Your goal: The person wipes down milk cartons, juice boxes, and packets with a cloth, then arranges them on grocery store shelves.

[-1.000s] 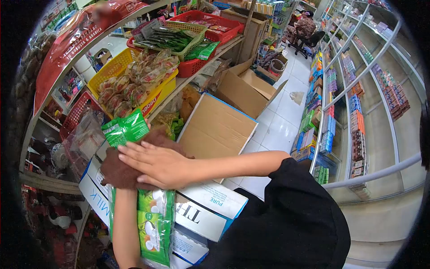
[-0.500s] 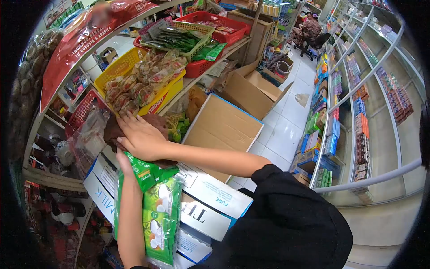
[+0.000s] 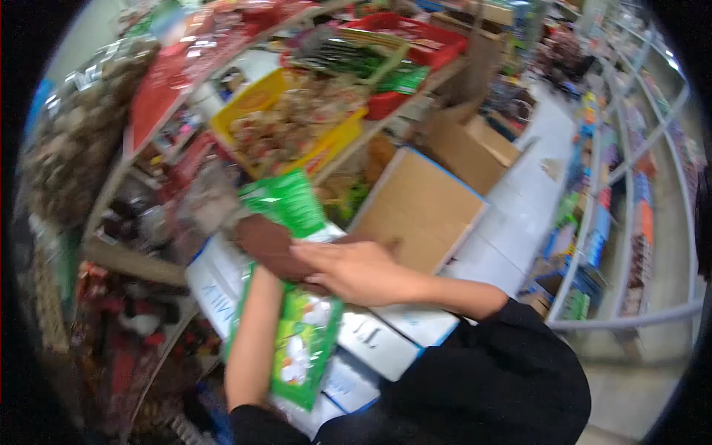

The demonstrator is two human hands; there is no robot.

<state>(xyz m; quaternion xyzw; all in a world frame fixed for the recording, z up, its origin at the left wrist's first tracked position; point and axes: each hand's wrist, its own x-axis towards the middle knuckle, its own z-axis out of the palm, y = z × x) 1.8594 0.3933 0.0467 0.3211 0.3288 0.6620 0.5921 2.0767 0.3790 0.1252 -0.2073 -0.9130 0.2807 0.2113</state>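
Note:
My right hand (image 3: 354,268) presses a brown cloth (image 3: 265,246) with its fingers closed on it. The cloth lies across a shiny green packet (image 3: 285,204), whose upper end sticks out beyond it. My left forearm (image 3: 254,345) reaches up from below to the cloth, which hides the left hand and its fingers. Below the cloth, beside that forearm, lies a clear-wrapped green pack (image 3: 300,348) with pictures of white coconut halves. It rests on a white carton (image 3: 371,345) with printed lettering. The view is blurred by motion.
A yellow basket (image 3: 348,141) of small bagged goods stands on the shelf ahead, with a red basket (image 3: 445,48) behind. Open cardboard boxes (image 3: 463,152) sit to the right of the shelf. A glass-fronted display (image 3: 630,193) lines the right side of the tiled aisle (image 3: 512,200).
My right hand has drawn back toward me with the brown cloth. The green packet's upper end now shows beyond the cloth. The whole view has shifted, moving the scene rightward.

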